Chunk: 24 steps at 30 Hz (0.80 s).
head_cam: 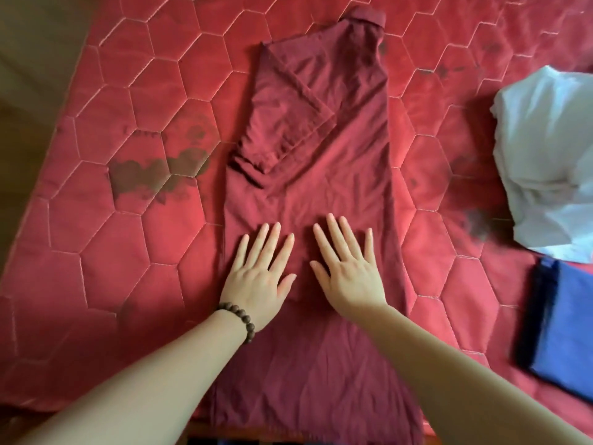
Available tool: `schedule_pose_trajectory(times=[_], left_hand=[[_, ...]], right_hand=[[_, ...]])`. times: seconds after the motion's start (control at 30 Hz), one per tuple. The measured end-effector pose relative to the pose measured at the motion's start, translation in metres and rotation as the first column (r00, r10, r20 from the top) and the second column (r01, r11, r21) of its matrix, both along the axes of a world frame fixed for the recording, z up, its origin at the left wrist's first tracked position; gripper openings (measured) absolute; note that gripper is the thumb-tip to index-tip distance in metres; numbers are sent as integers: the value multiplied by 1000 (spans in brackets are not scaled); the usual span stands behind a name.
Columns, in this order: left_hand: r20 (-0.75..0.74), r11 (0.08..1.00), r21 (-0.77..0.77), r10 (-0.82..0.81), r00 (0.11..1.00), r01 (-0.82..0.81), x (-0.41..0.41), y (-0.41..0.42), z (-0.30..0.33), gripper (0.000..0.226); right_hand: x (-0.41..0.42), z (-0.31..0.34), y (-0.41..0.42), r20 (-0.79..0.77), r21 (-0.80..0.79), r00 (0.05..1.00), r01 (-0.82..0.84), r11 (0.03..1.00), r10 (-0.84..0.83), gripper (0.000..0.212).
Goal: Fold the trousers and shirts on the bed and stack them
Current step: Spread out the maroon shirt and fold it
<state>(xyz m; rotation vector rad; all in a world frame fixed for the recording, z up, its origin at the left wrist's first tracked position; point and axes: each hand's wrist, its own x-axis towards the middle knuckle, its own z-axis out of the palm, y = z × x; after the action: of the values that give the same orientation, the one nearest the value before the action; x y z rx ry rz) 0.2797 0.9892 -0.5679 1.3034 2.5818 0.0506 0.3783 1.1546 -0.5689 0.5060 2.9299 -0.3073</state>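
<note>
1. I count one maroon shirt point(324, 149) lying on one red quilted bed point(106, 239).
2. One crumpled white garment point(545, 162) and one folded blue garment point(564, 335).
3. Two hands: left hand point(261, 277), right hand point(348, 271).
4. One bead bracelet point(239, 317).

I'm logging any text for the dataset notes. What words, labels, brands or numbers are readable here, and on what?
None can be read with certainty.
Red quilted bedspread: faint stitched or printed marks above the dark floral motif, too blurred to read.
Maroon shirt, white garment, blue folded garment: no visible label or print.
Bead bracelet: no markings.
</note>
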Motion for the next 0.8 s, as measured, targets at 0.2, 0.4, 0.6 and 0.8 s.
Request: schedule_pose_trajectory(times=[0.2,0.4,0.6,0.8], left_hand=[[-12,998,-1,-65,998,65,15,-54,-3,61],[-28,996,-57,-68,997,67,0,-107,17,69],[-44,968,-76,-242,969,238,8,-121,30,94],[323,884,-24,-436,840,467,9,-94,47,75]], right_hand=[[63,2,-5,84,11,992,89,996,-90,57],[128,32,41,135,-28,985,116,993,-112,66],[161,47,59,236,46,961,-163,986,148,100],[126,67,39,232,-188,769,-566,803,596,86]])
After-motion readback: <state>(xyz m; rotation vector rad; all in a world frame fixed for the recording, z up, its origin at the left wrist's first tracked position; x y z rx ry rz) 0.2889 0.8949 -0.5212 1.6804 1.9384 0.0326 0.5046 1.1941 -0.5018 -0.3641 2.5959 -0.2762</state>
